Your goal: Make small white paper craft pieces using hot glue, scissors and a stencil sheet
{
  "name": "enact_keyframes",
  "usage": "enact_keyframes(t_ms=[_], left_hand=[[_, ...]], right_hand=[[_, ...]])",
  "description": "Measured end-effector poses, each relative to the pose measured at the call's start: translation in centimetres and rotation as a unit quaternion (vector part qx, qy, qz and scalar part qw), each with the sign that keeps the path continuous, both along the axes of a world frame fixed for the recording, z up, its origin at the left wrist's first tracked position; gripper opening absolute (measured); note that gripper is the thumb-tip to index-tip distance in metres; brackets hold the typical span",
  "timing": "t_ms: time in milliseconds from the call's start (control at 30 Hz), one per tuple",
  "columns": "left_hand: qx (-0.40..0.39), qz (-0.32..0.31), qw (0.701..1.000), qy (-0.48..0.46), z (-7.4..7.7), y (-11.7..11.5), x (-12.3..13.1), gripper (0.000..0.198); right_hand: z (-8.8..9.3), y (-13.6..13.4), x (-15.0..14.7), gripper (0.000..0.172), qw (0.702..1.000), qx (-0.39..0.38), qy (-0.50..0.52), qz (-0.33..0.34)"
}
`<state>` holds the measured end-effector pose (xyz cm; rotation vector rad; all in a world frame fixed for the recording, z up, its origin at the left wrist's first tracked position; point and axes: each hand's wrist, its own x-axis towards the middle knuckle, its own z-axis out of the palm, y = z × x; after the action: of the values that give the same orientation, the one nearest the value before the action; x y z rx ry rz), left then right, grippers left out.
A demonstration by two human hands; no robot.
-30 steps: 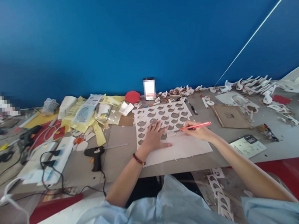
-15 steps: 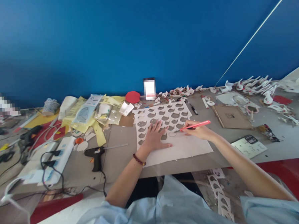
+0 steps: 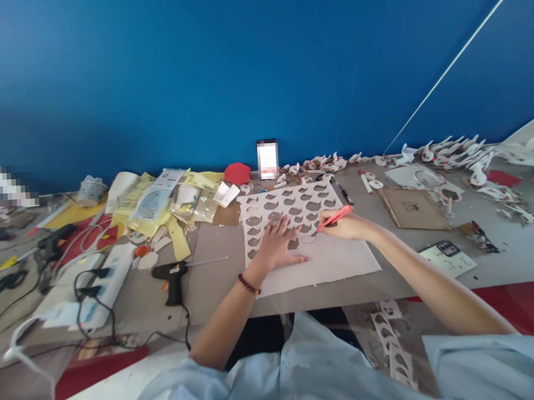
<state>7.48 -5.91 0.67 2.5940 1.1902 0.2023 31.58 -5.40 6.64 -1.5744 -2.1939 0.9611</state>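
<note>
A white sheet [image 3: 324, 262] lies on the table, its far part full of leaf-like cut-out holes in rows. My left hand [image 3: 278, 244] rests flat on it with the fingers spread, over some of the holes. Between the fingers of my right hand [image 3: 344, 224] is a slim red pen-like tool [image 3: 335, 218], slanting up to the right. Whether it is a pen or a craft knife I cannot tell. Its tip is at the sheet, just above a thin curved outline [image 3: 309, 239] to the right of my left hand.
A black hot glue gun [image 3: 175, 282] and a white power strip [image 3: 108, 286] with cords lie on the left. A phone [image 3: 267, 159] stands against the blue wall. White cut-out pieces [image 3: 452, 148], a brown cardboard piece [image 3: 413, 208] and another phone [image 3: 449, 257] are at right.
My right hand has shifted slightly left and up, and the red tool now slants more steeply. My left hand and the sheet have stayed in place.
</note>
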Motion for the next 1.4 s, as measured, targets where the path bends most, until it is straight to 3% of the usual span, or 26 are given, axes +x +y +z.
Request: enact_keyframes(t_ms=[400, 633, 933, 1133, 1400], left_hand=[[-0.002, -0.005, 1.000, 0.000, -0.3, 0.2, 0.0, 0.097], [0.016, -0.002, 1.000, -0.014, -0.5, 0.0, -0.1, 0.098], [0.015, 0.004, 1.000, -0.004, -0.5, 0.0, 0.0, 0.104], [-0.002, 0.015, 1.000, 0.007, -0.7, 0.2, 0.0, 0.113], [0.004, 0.020, 1.000, -0.006, -0.4, 0.1, 0.1, 0.108]], right_hand=[[1.5, 1.0, -1.3, 0.008, 0.996, -0.038, -0.074, 0.010], [0.9, 0.7, 0.4, 0.022, 0.996, -0.021, 0.078, -0.041], [-2.1, 0.2, 1.3, 0.031, 0.926, -0.116, 0.349, -0.085], [-3.8, 0.3, -0.6, 0.035, 0.869, -0.131, 0.422, -0.224], [-4.5, 1.7, -3.1, 0.041, 0.905, -0.083, 0.307, -0.283]])
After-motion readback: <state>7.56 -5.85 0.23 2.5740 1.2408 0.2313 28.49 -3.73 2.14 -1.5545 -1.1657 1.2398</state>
